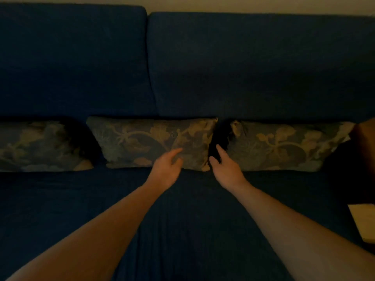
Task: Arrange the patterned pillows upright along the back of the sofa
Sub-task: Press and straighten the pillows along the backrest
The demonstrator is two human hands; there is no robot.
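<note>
Three patterned pillows with a gold leaf design lean in a row against the dark blue sofa back (pixel 243 63). The left pillow (pixel 38 147) is partly cut off by the frame edge. The middle pillow (pixel 146 140) stands between the other two, and the right pillow (pixel 284 147) is beside it across a dark gap. My left hand (pixel 168 169) hovers over the middle pillow's lower right corner, fingers loosely curled, holding nothing. My right hand (pixel 225 167) reaches toward the gap, fingers spread, next to the right pillow's left edge.
The blue sofa seat (pixel 182 230) stretches in front of the pillows. A brown object (pixel 367 138) sits at the sofa's right end. A light wooden surface (pixel 363 222) shows at the right edge. A pale wall (pixel 243 5) runs above the sofa back.
</note>
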